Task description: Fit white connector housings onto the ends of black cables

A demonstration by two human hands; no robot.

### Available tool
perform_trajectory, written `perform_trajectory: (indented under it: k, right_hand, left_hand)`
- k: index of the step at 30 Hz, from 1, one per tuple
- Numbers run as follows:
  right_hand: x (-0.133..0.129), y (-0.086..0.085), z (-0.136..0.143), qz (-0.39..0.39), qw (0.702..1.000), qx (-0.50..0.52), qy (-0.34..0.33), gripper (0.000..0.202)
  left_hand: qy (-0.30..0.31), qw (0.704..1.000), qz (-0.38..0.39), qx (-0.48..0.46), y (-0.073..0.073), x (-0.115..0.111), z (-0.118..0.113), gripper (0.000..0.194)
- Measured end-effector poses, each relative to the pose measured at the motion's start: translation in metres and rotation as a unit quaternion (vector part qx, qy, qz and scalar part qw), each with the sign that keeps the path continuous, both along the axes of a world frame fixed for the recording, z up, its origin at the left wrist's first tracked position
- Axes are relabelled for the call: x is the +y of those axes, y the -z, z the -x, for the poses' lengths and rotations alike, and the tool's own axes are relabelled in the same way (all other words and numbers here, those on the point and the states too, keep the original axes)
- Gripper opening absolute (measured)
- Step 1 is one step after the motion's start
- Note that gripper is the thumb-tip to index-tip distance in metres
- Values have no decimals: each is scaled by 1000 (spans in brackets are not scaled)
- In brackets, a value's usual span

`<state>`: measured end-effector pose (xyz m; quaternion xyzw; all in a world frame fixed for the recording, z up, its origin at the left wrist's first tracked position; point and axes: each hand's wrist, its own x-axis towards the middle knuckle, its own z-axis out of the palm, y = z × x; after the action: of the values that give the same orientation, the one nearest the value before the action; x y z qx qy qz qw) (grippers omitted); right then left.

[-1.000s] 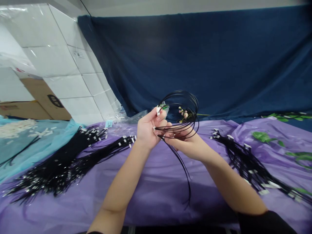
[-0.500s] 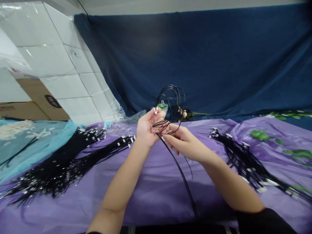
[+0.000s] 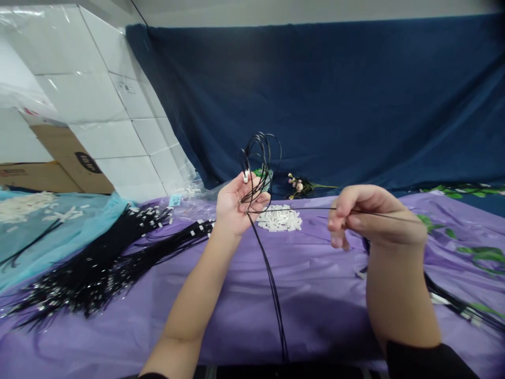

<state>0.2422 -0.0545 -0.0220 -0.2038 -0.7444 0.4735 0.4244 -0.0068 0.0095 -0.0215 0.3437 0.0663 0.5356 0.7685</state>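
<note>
Looped black wires (image 3: 269,273) rest in my left hand (image 3: 232,208), whose fingers curl around them palm up. A small white connector (image 3: 246,176) sits by the left fingertips, and the loops arch above the hand while the loose ends hang toward the front edge. My right hand (image 3: 366,213) pinches a single black wire (image 3: 303,209) off to the right. That wire runs nearly level between the two hands. Behind the left hand lies a pile of small white connectors (image 3: 280,218) on the purple cloth.
Thick bundles of black wires with white ends lie at left (image 3: 102,263) and right (image 3: 461,305) on the purple sheet (image 3: 315,316). White boxes (image 3: 118,137) stack at the back left. Artificial flowers (image 3: 298,184) lie before a dark blue curtain (image 3: 315,100).
My right hand has moved right, away from the left hand, drawing one wire out straight. My left hand has shifted slightly left, and the white connector pile has come into view.
</note>
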Motion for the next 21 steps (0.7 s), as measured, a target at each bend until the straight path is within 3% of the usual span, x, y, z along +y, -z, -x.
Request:
perform_trajectory:
  k: [7,12,15,19,21]
  right_hand:
    - [1,-2,-19,-178,981,49,-54,29]
    - [-8,-5,-30,-252,967,-30,-35,26]
    - [-13,-5,-21,-289,957,8,-2,22]
    - [-3,-3,11,-297,934,170,-104,27]
    - [5,0,24,-273,936,205,-79,25]
  left_hand:
    - [-52,997,28,41,0,-1,-3,24]
    - [-141,986,34,80,-4,-9,-13,25]
    - [-182,977,2,113,-1,-14,-21,29]
    - [-217,961,-52,161,8,-18,-30,26]
    - [-220,956,-68,181,11,-20,-32,22]
